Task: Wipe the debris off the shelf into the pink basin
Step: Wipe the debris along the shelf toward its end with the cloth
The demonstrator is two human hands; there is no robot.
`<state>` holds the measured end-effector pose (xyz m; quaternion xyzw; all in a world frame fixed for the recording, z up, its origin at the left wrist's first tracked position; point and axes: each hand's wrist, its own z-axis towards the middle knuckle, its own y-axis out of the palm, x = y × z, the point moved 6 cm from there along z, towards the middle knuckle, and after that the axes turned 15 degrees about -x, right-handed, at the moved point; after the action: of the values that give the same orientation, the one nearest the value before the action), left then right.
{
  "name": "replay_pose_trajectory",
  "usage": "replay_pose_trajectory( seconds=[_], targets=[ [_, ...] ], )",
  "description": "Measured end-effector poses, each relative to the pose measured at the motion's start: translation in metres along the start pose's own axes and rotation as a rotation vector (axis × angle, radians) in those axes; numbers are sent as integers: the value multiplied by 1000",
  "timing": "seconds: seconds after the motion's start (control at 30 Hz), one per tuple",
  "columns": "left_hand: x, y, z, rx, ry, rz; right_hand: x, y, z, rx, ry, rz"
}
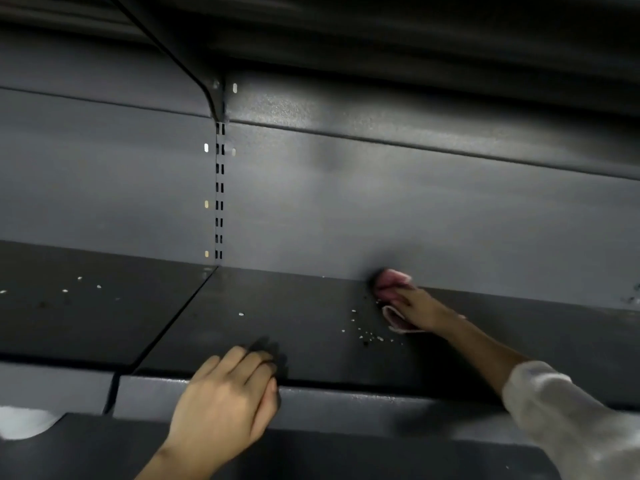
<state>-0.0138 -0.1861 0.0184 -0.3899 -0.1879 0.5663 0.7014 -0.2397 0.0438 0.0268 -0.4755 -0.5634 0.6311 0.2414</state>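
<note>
A dark grey metal shelf (pixel 294 327) runs across the view. Small pale crumbs of debris (pixel 367 336) lie on it right of centre, with one stray crumb (pixel 241 314) further left. My right hand (pixel 417 308) reaches to the shelf's back edge and presses a pink cloth (pixel 391 289) flat on the surface, just right of the crumbs. My left hand (pixel 228 396) rests on the shelf's front lip, fingers curled over the edge, holding nothing else. The pink basin is not in view.
The neighbouring shelf panel (pixel 69 306) on the left carries several more pale crumbs. A slotted upright (pixel 219 188) divides the grey back wall. Another shelf and its bracket (pixel 207 84) hang overhead. Something white (pixel 24 422) shows below at the lower left.
</note>
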Motion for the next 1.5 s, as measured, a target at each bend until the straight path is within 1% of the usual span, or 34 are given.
replay_pose_trajectory(
  seconds=[0.07, 0.13, 0.23, 0.27, 0.33, 0.4, 0.47, 0.5, 0.57, 0.67, 0.7, 0.77, 0.8, 0.83, 0.93, 1.0, 1.03, 1.1, 1.2, 1.27, 1.33, 1.4, 1.5],
  targets=[
    [2, -1, 1, -26, -1, 14, -21, 8, -2, -38, -78, 17],
    [-1, -3, 0, -25, 11, -6, -28, 9, -7, -46, -88, 31],
    [-3, -6, 0, -18, 47, -85, -5, -13, -28, 36, -102, 187],
    [-5, -7, 0, -15, 49, -99, 11, -24, -38, 70, -72, 212],
    [-8, -8, -1, -6, 37, -92, 53, -41, -58, 138, 22, 216],
    [-12, -8, -2, 10, 15, -76, 101, -52, -76, 189, 217, 213],
    [-15, -5, -3, 31, -5, -56, 136, -53, -82, 180, 426, 127],
    [-15, -3, -4, 40, -10, -49, 139, -54, -78, 179, 453, 73],
    [-14, -1, -4, 62, -1, -36, 119, -50, -58, 188, 406, 6],
    [-13, 1, -5, 69, 4, -16, 59, -38, -23, 234, 145, -42],
    [-13, 1, -5, 67, 6, -21, 40, -30, -17, 181, 131, -28],
    [-13, 1, -5, 58, 11, -34, 9, -9, -9, 14, 58, -40],
    [-13, 1, -5, 53, 8, -42, -3, 0, -6, -37, 3, -19],
    [-13, 0, -5, 55, 4, -51, -16, 7, -4, -54, -60, 1],
    [-15, -3, -7, 74, -13, -73, -47, 2, -15, -1, -200, 120],
    [-17, -6, -9, 71, -21, -66, -39, -18, -28, 60, -240, 250],
    [-19, -9, -10, 63, -39, -52, -23, -31, -35, 115, -204, 274],
    [-27, -14, -14, 48, -85, -12, 24, -50, -60, 178, -52, 244],
    [-39, -18, -22, 50, -82, 21, 93, -44, -96, 139, 198, 140],
    [-42, -18, -25, 54, -44, 3, 105, -29, -105, 99, 281, 40],
    [-47, -19, -27, 50, -42, -13, 86, -11, -99, 33, 263, -50],
    [-56, -18, -29, 20, -49, -6, 47, 6, -91, -1, 230, -77],
    [-68, -19, -33, -52, -31, -16, -12, 24, -77, 4, 303, -83]
  ],
)
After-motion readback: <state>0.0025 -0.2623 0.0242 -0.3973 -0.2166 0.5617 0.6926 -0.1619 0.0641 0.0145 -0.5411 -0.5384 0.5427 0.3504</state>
